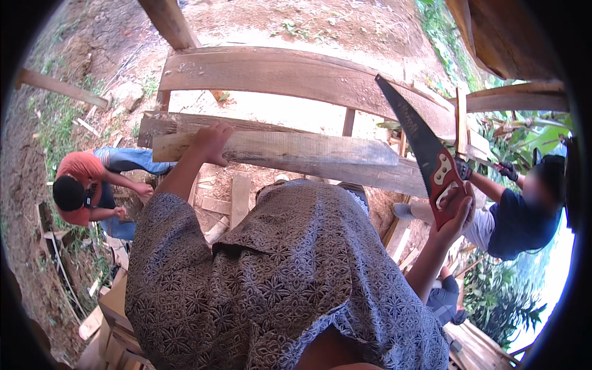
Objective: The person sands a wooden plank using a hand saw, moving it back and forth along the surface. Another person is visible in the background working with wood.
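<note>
My left hand (211,142) rests on the near end of a short weathered plank (296,153) that lies across wider boards, fingers curled over its edge. My right hand (455,216) grips the red handle of a hand saw (419,139). The saw's dark blade points up and to the left, lifted off the wood with its tip over the wide upper board (296,77). My patterned shirt fills the lower middle of the picture and hides what is below it.
A person in an orange shirt (80,185) crouches on the ground at the left among wood offcuts. Another person in a dark blue shirt and gloves (521,216) works at the right beside an upright slat (461,123). Bare dirt lies beyond, greenery at right.
</note>
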`<state>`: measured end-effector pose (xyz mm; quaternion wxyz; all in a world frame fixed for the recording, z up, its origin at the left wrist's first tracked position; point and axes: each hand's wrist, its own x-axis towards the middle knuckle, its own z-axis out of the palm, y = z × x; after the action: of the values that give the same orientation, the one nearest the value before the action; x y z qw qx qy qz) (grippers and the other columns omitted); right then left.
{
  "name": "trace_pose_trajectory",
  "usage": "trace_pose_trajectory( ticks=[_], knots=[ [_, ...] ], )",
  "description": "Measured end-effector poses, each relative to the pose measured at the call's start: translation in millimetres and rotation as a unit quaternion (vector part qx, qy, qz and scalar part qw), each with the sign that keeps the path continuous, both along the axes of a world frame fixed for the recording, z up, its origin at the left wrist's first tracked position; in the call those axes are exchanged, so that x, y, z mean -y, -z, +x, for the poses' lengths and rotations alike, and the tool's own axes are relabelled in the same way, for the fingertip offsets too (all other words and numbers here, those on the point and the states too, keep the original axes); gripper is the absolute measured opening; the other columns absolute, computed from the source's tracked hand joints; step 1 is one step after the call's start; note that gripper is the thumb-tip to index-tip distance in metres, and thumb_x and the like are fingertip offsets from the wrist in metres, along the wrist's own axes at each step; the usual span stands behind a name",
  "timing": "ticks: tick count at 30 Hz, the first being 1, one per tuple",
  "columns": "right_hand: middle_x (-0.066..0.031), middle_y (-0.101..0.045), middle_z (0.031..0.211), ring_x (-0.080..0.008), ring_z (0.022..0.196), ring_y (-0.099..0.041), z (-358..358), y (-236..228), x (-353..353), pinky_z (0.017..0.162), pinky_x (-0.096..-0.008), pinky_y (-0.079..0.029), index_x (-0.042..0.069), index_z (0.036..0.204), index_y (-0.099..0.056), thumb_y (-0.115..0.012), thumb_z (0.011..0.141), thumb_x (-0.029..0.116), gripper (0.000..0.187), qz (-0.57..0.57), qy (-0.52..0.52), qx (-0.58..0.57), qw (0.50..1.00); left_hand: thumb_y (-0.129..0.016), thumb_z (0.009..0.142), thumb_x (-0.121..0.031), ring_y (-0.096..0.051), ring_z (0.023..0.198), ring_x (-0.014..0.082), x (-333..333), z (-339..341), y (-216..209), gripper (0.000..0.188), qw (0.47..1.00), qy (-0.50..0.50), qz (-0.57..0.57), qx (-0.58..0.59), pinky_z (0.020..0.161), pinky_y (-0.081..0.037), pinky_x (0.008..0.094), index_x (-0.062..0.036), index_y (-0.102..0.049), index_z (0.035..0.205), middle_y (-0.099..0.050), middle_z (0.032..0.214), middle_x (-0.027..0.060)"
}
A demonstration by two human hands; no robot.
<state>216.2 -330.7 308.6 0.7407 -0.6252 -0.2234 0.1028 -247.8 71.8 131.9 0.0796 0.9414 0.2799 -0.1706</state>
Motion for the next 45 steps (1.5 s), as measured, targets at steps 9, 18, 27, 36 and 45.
trace_pose_trajectory(
  ticks=[9,18,27,36,45],
  knots=[
    [-0.0053,-0.068,0.096,-0.0109,0.072,-0.06,5.9,-14.6,11.7,0.066,-0.0274,-0.05,0.003,0.133,-0.06,-0.064,0.105,0.029,0.039,0.104,0.127,0.002,0.986,-0.091,0.051,-0.042,-0.051,0.124,0.0361,8.8,20.1,-14.5,0.1,0.985,-0.035,-0.014,0.166,0.103,-0.052,0.0487,-0.0082,-0.052,0.136,-0.053,0.129,0.0153],
    [-0.0084,-0.069,0.089,-0.0104,0.069,-0.061,-17.9,3.5,-12.5,0.064,-0.0231,-0.049,-0.002,0.124,-0.066,-0.066,0.099,0.008,0.027,0.087,0.111,0.001,0.99,-0.093,0.054,-0.041,-0.055,0.117,0.0428,62.1,51.1,7.7,0.094,0.953,-0.135,-0.074,0.262,0.1,-0.049,0.0532,-0.0044,-0.055,0.132,-0.056,0.122,0.0205],
    [-0.0112,-0.071,0.089,-0.0134,0.069,-0.063,-38.1,40.8,-49.2,0.063,-0.0288,-0.052,-0.003,0.122,-0.067,-0.061,0.099,0.005,0.025,0.033,-0.009,-0.033,0.999,-0.092,0.058,-0.048,-0.061,0.107,0.0437,77.0,76.1,78.2,0.082,0.897,-0.302,0.012,0.322,0.091,-0.05,0.0569,-0.0012,-0.062,0.119,-0.061,0.113,0.0221],
    [-0.0114,-0.067,0.094,-0.0194,0.076,-0.068,8.1,182.7,25.2,0.064,-0.0347,-0.058,0.003,0.14,-0.049,-0.047,0.11,0.022,0.035,-0.114,0.085,-0.304,0.942,-0.09,0.062,-0.055,-0.061,0.109,0.0446,90.8,130.6,94.6,0.088,0.871,-0.423,0.076,0.238,0.091,-0.051,0.0564,-0.0023,-0.057,0.125,-0.061,0.117,0.0235],
    [-0.0049,-0.069,0.091,-0.0173,0.078,-0.068,81.4,303.7,93.6,0.065,-0.0341,-0.057,0.008,0.115,-0.063,-0.059,0.106,0.039,0.032,-0.291,-0.004,-0.429,0.855,-0.092,0.06,-0.06,-0.053,0.119,0.0456,109.8,140.0,127.0,0.103,0.884,-0.38,0.135,0.237,0.099,-0.046,0.0578,0.0029,-0.052,0.131,-0.054,0.126,0.0289]
  ],
)
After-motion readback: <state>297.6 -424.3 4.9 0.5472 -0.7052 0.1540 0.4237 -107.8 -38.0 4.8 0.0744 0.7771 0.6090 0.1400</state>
